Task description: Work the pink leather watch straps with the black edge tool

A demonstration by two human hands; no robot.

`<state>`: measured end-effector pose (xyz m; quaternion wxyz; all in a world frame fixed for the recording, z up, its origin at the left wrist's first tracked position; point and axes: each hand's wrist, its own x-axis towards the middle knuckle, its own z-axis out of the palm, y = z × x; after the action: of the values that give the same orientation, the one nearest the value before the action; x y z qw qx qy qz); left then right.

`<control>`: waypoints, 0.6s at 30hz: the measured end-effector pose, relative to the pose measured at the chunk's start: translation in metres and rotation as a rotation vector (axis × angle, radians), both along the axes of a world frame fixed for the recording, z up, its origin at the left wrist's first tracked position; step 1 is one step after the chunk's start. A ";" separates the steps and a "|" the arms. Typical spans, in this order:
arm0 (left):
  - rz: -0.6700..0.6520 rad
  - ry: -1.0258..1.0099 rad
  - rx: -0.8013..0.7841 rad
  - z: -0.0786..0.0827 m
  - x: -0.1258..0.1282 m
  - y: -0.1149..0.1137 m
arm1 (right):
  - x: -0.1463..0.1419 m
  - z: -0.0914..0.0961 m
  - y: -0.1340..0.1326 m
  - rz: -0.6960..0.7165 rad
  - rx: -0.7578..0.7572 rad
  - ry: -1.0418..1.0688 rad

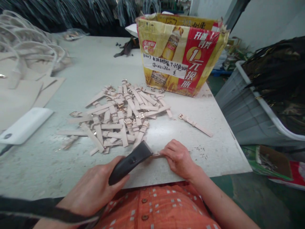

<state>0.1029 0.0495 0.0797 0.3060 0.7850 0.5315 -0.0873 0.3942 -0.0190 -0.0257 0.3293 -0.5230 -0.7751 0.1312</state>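
Left of and beyond the left hand (95, 181), a white device (28, 125) lies near beige bag pieces (20, 92). Ahead of the right hand (178, 157) stands a yellow-and-red carton (182, 52). Well to that hand's right, a grey bin (238, 109) holds dark goods (278, 70), an open green box (251, 162) below.

A worker wears an orange-red shirt (162, 208) dotted with small, pale squares, some set close together, its fabric creased and gathered across the front. An upper button (144, 200) and a lower button (145, 217), both round and brown with darker centers, sit one below the other along the placket. The left hand (102, 179) and right hand (177, 157) are bare, as is the right forearm (221, 197). A black band (47, 210) with a pale edge crosses the left forearm; whether it is worn is unclear.
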 end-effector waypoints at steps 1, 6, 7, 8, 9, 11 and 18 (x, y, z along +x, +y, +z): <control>-0.003 0.004 -0.020 0.000 -0.001 -0.003 | 0.000 -0.001 -0.003 0.008 0.007 -0.001; -0.012 0.036 -0.099 -0.004 -0.006 -0.010 | 0.000 -0.003 -0.017 0.040 -0.016 0.080; -0.014 0.036 -0.115 -0.006 -0.007 -0.011 | 0.000 -0.002 -0.019 0.042 -0.023 0.104; -0.018 0.034 -0.127 -0.007 -0.008 -0.012 | 0.000 -0.001 -0.019 0.044 -0.029 0.126; -0.026 0.031 -0.134 -0.009 -0.009 -0.013 | -0.001 0.000 -0.020 0.047 -0.033 0.143; -0.052 0.028 -0.136 -0.010 -0.008 -0.014 | -0.002 0.001 -0.019 0.045 -0.043 0.161; -0.146 0.109 -0.203 0.003 0.019 -0.006 | -0.004 -0.003 -0.007 0.047 -0.119 0.100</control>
<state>0.1219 0.0436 0.0831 0.3473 0.7806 0.4774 -0.2052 0.3899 -0.0258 -0.0287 0.3326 -0.5160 -0.7607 0.2107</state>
